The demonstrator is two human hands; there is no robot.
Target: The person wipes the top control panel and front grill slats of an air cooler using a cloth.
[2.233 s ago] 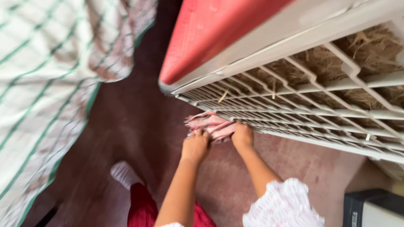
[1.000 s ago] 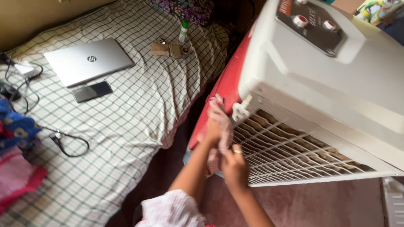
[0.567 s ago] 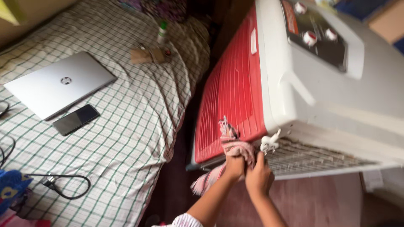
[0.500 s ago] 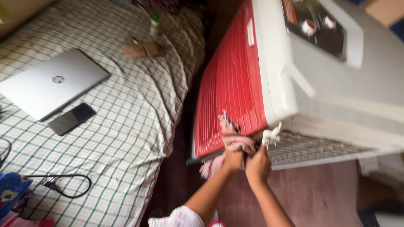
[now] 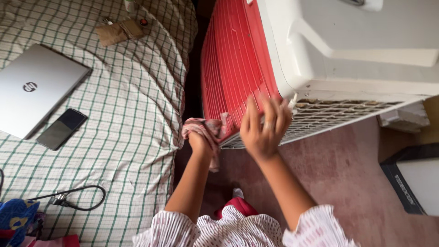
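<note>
Air cooler (image 5: 356, 41), white body, red front grille: left hand (image 5: 201, 142) closed around pink cloth (image 5: 201, 128) at the grille's lower edge; right hand (image 5: 264, 128) open, fingers spread, empty, against the cooler's lower corner; checked bedsheet (image 5: 132, 114) beside cooler

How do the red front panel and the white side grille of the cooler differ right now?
The red front panel is closed, with fine slats; the white side grille is an open lattice with straw-coloured padding behind it. The left hand presses a pink cloth at the red panel's lower edge; the right hand spreads over the corner by the grille. Both are slatted faces of one cooler.
</note>
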